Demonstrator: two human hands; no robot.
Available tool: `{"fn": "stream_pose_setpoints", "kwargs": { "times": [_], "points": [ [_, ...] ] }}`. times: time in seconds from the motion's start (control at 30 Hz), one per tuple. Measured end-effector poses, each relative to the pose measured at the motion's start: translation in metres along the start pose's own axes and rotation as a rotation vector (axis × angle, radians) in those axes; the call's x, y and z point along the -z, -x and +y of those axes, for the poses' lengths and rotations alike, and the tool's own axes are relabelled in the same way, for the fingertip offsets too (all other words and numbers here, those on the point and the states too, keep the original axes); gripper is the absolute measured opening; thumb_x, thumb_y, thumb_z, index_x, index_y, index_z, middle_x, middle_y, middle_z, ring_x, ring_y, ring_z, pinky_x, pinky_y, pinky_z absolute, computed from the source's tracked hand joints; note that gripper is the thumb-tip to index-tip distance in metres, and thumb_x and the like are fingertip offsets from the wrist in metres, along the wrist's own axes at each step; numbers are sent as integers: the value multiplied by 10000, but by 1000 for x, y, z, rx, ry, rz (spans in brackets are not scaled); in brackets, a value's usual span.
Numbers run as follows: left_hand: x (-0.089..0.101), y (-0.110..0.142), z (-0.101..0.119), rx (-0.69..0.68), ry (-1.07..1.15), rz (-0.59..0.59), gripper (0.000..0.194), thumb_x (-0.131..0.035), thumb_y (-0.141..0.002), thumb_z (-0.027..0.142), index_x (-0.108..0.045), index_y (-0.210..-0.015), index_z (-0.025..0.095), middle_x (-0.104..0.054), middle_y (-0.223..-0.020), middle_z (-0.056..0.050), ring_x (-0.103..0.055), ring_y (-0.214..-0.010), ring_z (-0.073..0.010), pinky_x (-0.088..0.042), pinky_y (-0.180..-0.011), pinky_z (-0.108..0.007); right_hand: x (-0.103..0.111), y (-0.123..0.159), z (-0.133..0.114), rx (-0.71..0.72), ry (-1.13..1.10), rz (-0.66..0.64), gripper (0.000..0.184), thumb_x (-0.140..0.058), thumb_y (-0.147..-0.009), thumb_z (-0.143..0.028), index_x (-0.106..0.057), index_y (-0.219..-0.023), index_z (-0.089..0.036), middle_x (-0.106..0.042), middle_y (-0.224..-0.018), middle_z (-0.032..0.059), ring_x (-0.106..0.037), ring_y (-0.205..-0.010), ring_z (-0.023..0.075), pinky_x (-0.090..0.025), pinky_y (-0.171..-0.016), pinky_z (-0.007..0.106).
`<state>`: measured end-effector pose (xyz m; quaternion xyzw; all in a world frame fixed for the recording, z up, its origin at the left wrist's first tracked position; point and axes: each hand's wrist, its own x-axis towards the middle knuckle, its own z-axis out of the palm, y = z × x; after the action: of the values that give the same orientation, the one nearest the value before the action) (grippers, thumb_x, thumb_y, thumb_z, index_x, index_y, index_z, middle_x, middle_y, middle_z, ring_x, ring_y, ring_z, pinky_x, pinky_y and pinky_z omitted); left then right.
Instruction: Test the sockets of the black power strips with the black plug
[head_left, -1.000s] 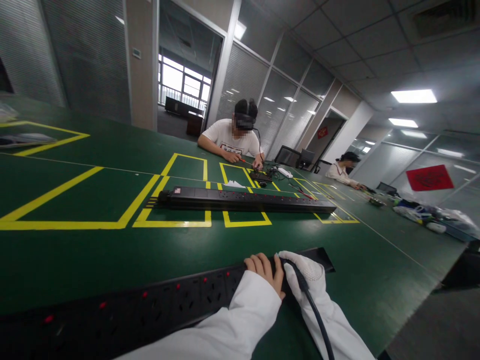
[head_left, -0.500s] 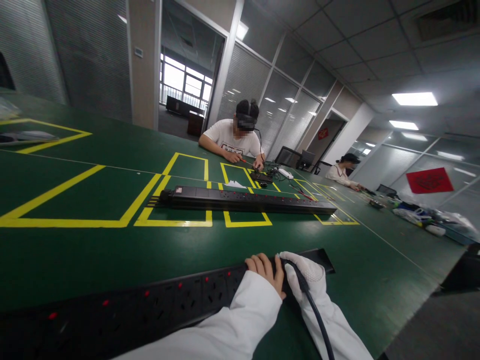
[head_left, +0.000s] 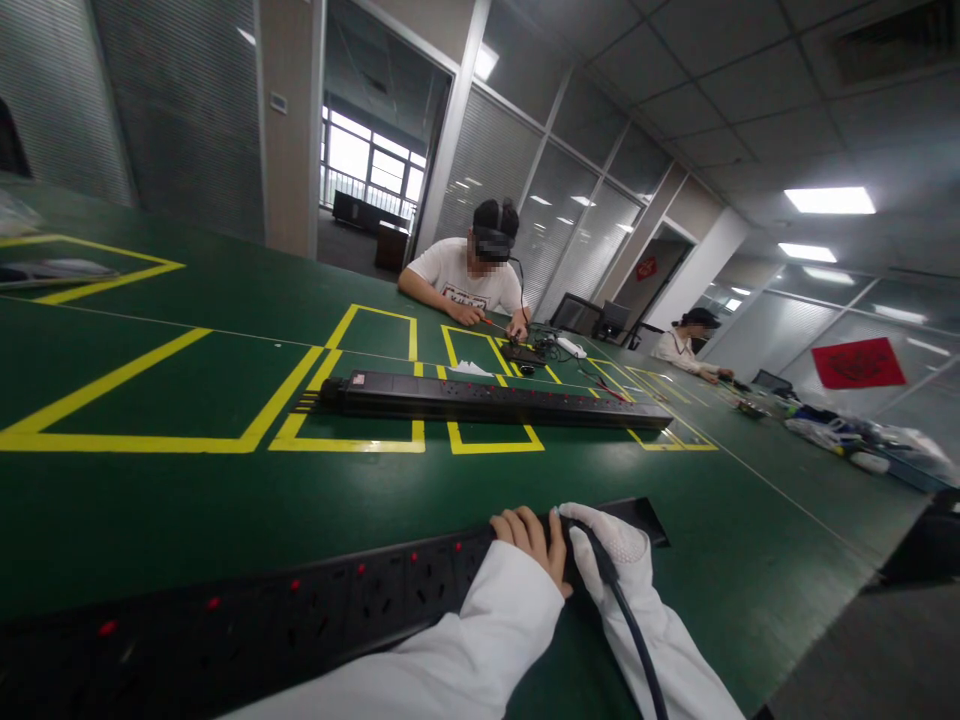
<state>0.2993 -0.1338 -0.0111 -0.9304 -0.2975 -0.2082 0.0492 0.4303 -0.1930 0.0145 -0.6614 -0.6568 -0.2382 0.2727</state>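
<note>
A long black power strip [head_left: 360,595] with red lights and rows of sockets lies across the near side of the table, running from the lower left to the middle right. My bare left hand [head_left: 532,540] is closed over the strip, fingers bent across its top. Right beside it, my right hand [head_left: 619,545], in a white dotted glove, grips a black plug [head_left: 589,535] against the strip. From this plug a thick black cable [head_left: 637,640] runs down along my right sleeve. The plug's prongs and the socket under it are hidden.
A second black power strip [head_left: 495,400] lies farther back on the green table [head_left: 225,510], over yellow tape outlines. Across the table a person [head_left: 469,275] handles small parts and wires. Another person [head_left: 682,345] sits farther right, near bagged items [head_left: 862,435] at the table's edge.
</note>
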Motion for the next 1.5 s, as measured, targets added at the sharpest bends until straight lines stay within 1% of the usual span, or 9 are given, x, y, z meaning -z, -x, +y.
{"fn": "stream_pose_setpoints", "kwargs": {
  "times": [0.13,0.27,0.47,0.7,0.9,1.07,1.27,1.43,1.5],
  "points": [
    [0,0,0,-3,-2,-2,732,-686,-739,565,-507,-1329,171,-613,-1158,-241,-586,-963,-429,-361,-832,-591,-1,1,1,-15,1,-1,235,-445,-896,-313,-633,-1017,-240,-719,-924,11,-684,-792,170,-537,-726,329],
    [4,0,0,-6,-15,-3,733,-669,-743,589,-517,-1320,164,-622,-1151,-241,-597,-953,-431,-369,-819,-568,-1,1,0,-16,-19,-3,208,-469,-891,-288,-621,-1027,-243,-715,-932,6,-681,-812,161,-537,-746,322],
    [8,0,0,-5,-31,-7,725,-657,-753,596,-523,-1313,157,-621,-1156,-240,-595,-966,-431,-369,-817,-557,3,0,-2,-16,-9,-32,244,-470,-890,-261,-613,-1086,-235,-710,-935,18,-675,-799,172,-536,-742,342],
    [12,0,-2,-7,-24,-2,715,-649,-746,617,-547,-1292,167,-630,-1142,-239,-606,-952,-419,-388,-808,-527,1,1,-1,-27,-18,-15,218,-455,-896,-290,-625,-1022,-236,-711,-927,10,-676,-796,172,-528,-739,337],
    [13,0,-3,-9,-21,6,716,-651,-741,621,-545,-1292,176,-634,-1139,-236,-610,-955,-412,-391,-811,-525,2,0,-3,-43,-32,-39,213,-455,-894,-278,-612,-1033,-243,-708,-931,11,-678,-814,168,-518,-760,320],
    [13,1,-3,-9,-31,7,707,-638,-750,628,-543,-1294,188,-635,-1139,-232,-612,-957,-406,-395,-813,-522,4,-5,-6,-61,-41,-64,181,-438,-898,-278,-607,-942,-232,-693,-838,18,-667,-750,172,-512,-710,303],
    [15,0,-2,-6,-35,3,702,-643,-745,626,-556,-1282,183,-634,-1141,-234,-612,-953,-406,-404,-805,-519,4,-11,-7,-105,-69,-102,189,-437,-922,-300,-600,-857,-233,-655,-696,-28,-639,-614,114,-482,-585,226],
    [15,0,-3,-8,-39,3,712,-647,-743,621,-546,-1293,179,-637,-1132,-234,-612,-948,-407,-400,-806,-519,3,-4,-4,-72,-47,-41,190,-445,-901,-285,-617,-945,-218,-698,-858,23,-668,-768,167,-502,-727,299],
    [16,0,-3,-11,-43,3,711,-643,-746,622,-544,-1294,181,-637,-1133,-233,-610,-949,-407,-399,-804,-517,2,-1,-3,-62,-36,-18,193,-447,-894,-280,-618,-957,-214,-699,-883,36,-668,-792,184,-500,-747,326]
  ]
}}
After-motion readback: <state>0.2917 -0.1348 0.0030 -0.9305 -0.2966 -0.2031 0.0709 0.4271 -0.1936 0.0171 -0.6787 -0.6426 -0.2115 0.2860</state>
